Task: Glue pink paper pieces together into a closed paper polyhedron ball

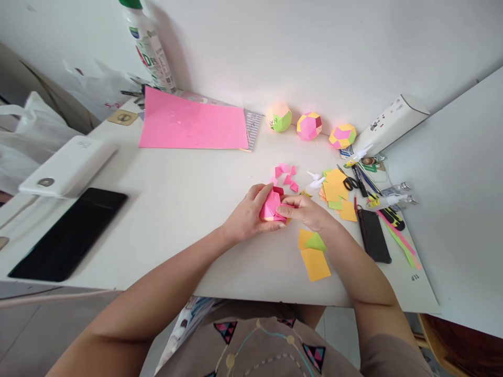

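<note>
Between my two hands, just above the white table [168, 220], is a partly built pink folded-paper ball [270, 205] with a bit of yellow at its lower edge. My left hand [250, 212] wraps round its left side, thumb below and fingers on top. At its right side, my right hand [301, 210] pinches a pink paper flap between thumb and fingers; whether that flap is joined to the ball is hidden. Small folded pink paper pieces [293, 186] lie just beyond my hands. Orange and green paper squares [315, 264] rest near my right forearm.
Finished paper balls [309, 126] line the wall. A pink sheet [192, 123] lies at back left, with a spray bottle [151, 52] behind. Glue bottles [314, 184], scissors [350, 183], sticky notes [336, 184] and a black case [373, 235] crowd the right. A black phone [70, 233] lies left.
</note>
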